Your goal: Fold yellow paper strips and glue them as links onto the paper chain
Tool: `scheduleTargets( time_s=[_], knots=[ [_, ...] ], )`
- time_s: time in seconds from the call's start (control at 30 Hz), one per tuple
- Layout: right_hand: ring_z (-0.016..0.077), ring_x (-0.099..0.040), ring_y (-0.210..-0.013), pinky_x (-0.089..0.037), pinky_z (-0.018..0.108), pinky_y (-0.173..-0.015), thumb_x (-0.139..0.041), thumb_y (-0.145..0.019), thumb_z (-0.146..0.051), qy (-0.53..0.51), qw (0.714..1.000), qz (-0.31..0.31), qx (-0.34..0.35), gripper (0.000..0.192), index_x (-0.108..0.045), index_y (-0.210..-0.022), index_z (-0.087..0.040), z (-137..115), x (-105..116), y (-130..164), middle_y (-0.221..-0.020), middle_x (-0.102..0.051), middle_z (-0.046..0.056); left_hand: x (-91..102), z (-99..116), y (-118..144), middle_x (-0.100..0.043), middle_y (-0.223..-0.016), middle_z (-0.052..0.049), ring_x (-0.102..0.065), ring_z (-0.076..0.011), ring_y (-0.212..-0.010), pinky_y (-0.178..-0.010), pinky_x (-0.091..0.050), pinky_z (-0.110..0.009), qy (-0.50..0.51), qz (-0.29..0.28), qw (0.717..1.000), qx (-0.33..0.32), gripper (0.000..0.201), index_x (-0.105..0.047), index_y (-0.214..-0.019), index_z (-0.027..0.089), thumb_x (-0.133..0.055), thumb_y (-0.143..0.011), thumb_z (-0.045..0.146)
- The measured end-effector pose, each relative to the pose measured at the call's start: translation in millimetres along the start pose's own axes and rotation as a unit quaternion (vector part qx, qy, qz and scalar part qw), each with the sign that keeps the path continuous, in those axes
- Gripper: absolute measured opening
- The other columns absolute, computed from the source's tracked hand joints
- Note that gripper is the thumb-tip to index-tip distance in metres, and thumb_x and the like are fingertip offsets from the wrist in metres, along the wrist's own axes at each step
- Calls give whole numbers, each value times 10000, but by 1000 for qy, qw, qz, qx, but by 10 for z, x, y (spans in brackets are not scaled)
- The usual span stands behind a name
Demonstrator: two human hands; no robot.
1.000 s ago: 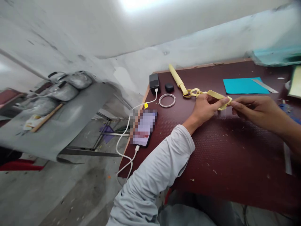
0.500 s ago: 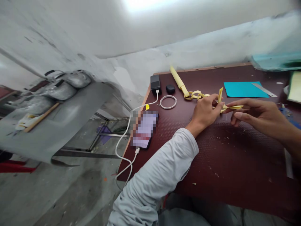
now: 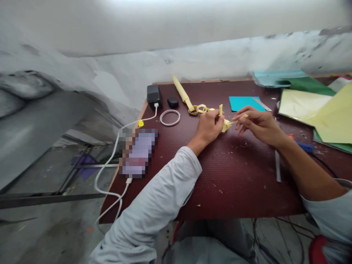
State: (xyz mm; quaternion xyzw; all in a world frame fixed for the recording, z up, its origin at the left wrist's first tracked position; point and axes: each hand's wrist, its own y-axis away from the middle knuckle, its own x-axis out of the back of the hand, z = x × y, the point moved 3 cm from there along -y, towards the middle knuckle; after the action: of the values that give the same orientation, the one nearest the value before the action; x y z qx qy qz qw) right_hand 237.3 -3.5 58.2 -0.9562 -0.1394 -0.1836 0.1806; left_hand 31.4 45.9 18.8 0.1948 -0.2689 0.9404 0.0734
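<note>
My left hand (image 3: 209, 126) pinches a folded yellow paper piece (image 3: 226, 125) above the dark red table. One short end of the paper sticks up past the left fingers. My right hand (image 3: 260, 124) has its thumb and fingers closed on a thin yellow strip end that runs out to the right of the fold. Beyond the left hand lies a chain of yellow paper links (image 3: 198, 109), joined to a rolled yellow paper stick (image 3: 180, 89). Whether the held piece is attached to the chain is hidden behind the left fingers.
A phone (image 3: 140, 152) charges by a white cable from a black power bank (image 3: 153, 95). Beside that are a black case (image 3: 173, 102) and a coiled white cable (image 3: 169, 117). Blue paper (image 3: 242, 103) with a metal blade and yellow sheets (image 3: 332, 117) lie to the right.
The view has swung right, bringing the yellow and green sheets and my right sleeve into sight. Both hands stay on the yellow paper, and the right fingers have shifted along the strip.
</note>
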Motion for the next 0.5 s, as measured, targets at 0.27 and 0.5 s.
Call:
scheduleTargets(
  time_s=[0.27, 0.5],
  knots=[
    [136, -661, -733, -642, 355, -656, -716, -1065, -556, -19, 998, -54, -9, 343, -784, -930, -248, 93, -26, 10, -1075, -654, 49, -8, 30, 7, -693, -766, -33, -545, -164, -696, -710, -387, -317, -17, -21, 999, -40, 193, -796, -1005, 153, -625, -1055, 227],
    [139, -551, -683, -446, 318, -631, -658, -1089, -587, 96, 995, -34, 2, 342, -781, -1098, -267, 92, 46, 7, -858, -666, -4, 17, 32, -4, -737, -852, -62, -587, -175, -740, -733, -420, -322, -10, -41, 998, -55, 272, -769, -1013, 164, -564, -1114, 311]
  ],
)
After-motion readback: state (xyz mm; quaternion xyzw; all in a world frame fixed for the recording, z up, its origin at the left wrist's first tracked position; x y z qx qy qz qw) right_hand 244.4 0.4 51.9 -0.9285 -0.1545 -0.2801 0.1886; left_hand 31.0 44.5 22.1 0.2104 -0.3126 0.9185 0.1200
